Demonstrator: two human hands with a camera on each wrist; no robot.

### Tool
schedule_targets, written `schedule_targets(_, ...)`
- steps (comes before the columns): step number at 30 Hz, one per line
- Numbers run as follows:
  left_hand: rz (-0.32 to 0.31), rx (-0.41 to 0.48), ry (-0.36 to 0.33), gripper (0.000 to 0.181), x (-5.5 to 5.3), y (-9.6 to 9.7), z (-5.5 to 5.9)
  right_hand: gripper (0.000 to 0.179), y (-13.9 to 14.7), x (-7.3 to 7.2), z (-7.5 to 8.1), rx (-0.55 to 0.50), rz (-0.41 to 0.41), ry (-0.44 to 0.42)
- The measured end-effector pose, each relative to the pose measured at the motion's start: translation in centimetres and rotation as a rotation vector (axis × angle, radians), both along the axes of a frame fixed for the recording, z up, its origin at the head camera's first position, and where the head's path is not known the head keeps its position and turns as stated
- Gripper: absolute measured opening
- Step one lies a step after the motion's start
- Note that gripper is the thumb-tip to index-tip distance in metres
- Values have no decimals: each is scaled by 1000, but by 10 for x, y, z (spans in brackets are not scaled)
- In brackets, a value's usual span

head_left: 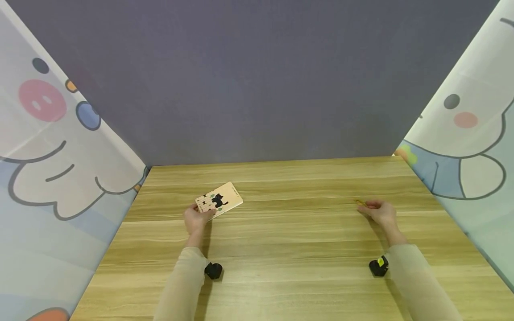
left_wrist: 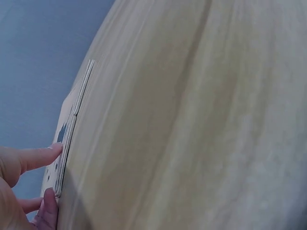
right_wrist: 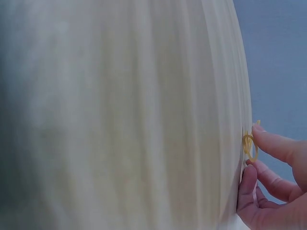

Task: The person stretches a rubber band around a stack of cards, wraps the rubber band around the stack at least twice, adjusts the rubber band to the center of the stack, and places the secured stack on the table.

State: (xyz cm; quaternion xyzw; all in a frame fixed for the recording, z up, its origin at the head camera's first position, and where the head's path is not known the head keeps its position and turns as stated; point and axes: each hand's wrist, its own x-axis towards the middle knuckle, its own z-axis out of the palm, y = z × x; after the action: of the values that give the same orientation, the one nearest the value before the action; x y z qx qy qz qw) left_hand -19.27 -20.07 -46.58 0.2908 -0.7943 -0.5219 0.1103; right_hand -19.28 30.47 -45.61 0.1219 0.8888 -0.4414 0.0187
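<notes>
At the left of the table, my left hand [head_left: 196,220] pinches the near-left corner of a small cream notebook [head_left: 230,196] with a black cat on its cover. The left wrist view has the thumb on top of the notebook [left_wrist: 70,129] and other fingers at its lower edge, partly hidden. Over on the right, my right hand [head_left: 382,215] holds a thin yellow rubber band [head_left: 361,203] between thumb and fingertips, close to the tabletop. In the right wrist view the rubber band [right_wrist: 256,152] appears as a small twisted loop.
Both hands work over a wood-grain table [head_left: 281,240]. A grey panel [head_left: 265,89] rises behind its far edge, and cartoon-printed curtains hang on both sides. Black wrist devices [head_left: 214,270] sit by the two sleeves.
</notes>
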Motion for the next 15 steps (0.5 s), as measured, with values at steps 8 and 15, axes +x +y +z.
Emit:
schedule_targets(8, 14, -85, -52, 60, -1, 4, 1, 44, 4, -2, -3, 67, -9, 36)
schedule_targets(15, 15, -119, -98, 53, -3, 6, 1, 34, 5, -3, -5, 107, -5, 55)
